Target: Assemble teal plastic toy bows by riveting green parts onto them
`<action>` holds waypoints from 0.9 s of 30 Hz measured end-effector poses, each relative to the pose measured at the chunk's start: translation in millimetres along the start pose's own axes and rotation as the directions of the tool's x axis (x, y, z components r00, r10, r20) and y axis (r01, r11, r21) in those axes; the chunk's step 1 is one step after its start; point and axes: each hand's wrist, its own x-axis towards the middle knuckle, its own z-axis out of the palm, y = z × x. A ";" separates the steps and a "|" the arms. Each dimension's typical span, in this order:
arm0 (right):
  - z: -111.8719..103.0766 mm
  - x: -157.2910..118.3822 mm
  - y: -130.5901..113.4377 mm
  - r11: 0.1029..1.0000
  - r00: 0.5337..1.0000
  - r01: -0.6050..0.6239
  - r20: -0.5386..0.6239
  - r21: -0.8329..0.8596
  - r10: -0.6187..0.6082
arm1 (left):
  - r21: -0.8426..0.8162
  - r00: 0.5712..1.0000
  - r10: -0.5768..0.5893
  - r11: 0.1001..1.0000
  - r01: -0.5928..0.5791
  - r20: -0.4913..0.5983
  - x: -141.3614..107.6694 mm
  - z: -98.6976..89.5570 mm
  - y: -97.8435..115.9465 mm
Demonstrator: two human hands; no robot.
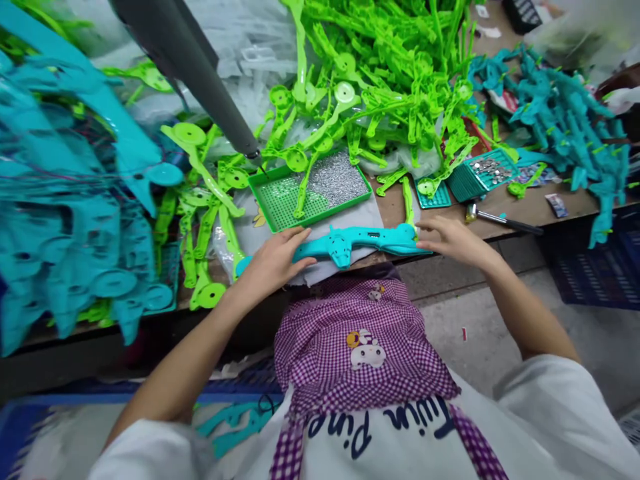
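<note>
A long turquoise plastic part (pixel 360 239), with a cone-shaped piece jutting from its middle and a small slot, lies across the bench's front edge over a pale cloth. My left hand (pixel 275 261) is closed over its left portion, fingers on the far side and thumb on the near side. At the opposite end, my right hand (pixel 453 239) holds the tip between fingers and thumb, beside a small yellow-green bit. Just beyond the part sits a green perforated tray (pixel 313 219) of small silvery screws, with a lime-green plastic arm (pixel 301 200) lying across it.
A dark grey screwdriver (pixel 200 80) hangs over the tray. Lime-green parts (pixel 390 73) are heaped behind. Turquoise parts are piled left (pixel 65 220) and right (pixel 560 107). A hammer (pixel 505 219) lies near stacked teal baskets (pixel 485 172) holding metal pieces. A blue crate (pixel 590 267) stands below right.
</note>
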 end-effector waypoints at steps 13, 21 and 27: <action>9.8 5.9 9.2 0.994 0.980 -0.111 0.169 0.003 0.109 | -0.027 0.979 -0.149 0.988 0.154 0.140 15.2 2.6 -1.7; 11.2 9.3 10.2 0.989 0.968 -0.146 0.201 -0.026 0.148 | -0.066 0.943 -0.242 0.963 0.263 0.227 19.3 -5.5 6.2; 7.4 16.3 22.8 0.971 0.947 -0.149 0.309 0.189 0.085 | -0.116 0.929 -0.263 0.947 0.301 0.261 24.6 -9.0 8.0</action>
